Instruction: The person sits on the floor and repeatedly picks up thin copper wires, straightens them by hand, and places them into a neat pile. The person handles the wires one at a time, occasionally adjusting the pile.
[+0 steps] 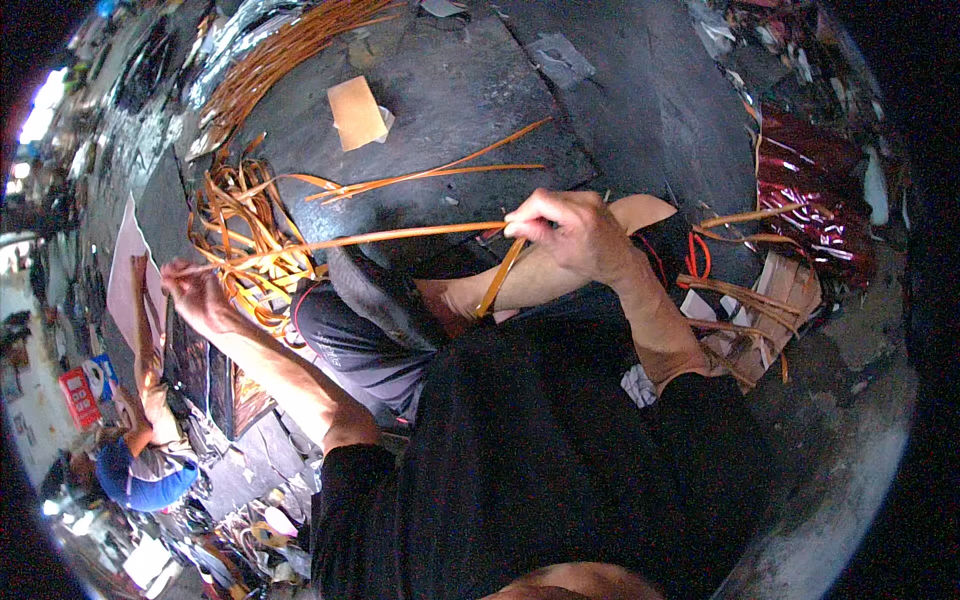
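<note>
A long, narrow tan leather strip (400, 233) is stretched nearly level in front of me. Its right end is pinched in my right hand (570, 232), and a short tail (500, 280) hangs below those fingers across my bare leg. Over on the left, my left hand (200, 298) has its fingers pressed together at the strip's other end, though they are slightly blurred. Just beyond that hand lies a tangled heap of similar tan strips (245, 215). A few loose strips (440, 172) rest on the dark work surface (460, 90) ahead.
A tan rectangular piece (355, 112) lies on the work surface, with a bundle of thin brown strips (290, 50) behind it. To the right are more brown strips (745, 300) and shiny dark-red sheeting (810, 200). A person in a blue cap (150, 485) sits at the lower left.
</note>
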Available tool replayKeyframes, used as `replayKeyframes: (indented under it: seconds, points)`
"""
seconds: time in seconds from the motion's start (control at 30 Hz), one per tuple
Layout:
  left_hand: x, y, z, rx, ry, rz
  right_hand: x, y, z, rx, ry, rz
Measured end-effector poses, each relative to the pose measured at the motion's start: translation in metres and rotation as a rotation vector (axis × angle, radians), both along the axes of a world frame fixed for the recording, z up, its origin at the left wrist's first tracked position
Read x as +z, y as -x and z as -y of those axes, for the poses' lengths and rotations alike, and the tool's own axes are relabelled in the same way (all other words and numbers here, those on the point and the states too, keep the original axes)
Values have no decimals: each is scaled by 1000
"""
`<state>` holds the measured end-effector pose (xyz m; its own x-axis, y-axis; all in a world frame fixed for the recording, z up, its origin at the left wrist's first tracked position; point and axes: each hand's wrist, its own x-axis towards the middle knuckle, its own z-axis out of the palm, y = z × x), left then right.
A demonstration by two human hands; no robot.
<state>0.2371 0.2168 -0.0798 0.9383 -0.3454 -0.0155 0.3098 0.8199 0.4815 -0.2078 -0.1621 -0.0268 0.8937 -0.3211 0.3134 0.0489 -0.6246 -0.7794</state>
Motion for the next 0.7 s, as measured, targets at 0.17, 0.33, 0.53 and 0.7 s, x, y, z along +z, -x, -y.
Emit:
replayKeyframes:
  seconds: [0.17, 0.33, 0.53, 0.7]
  points:
    - [-19, 52, 83, 35, -651, 195, -6, -9, 50, -179, 61, -81]
    - [-79, 67, 98, 167, -1617, 476, -51, -8, 56, -231, 275, -354]
    - [-54, 90, 113, 252, -1594, 664, -148, -22, -25, 189, 248, -413]
    - [-32, 109, 122, -18, -1287, 590, -152, -46, -41, 362, 137, -736]
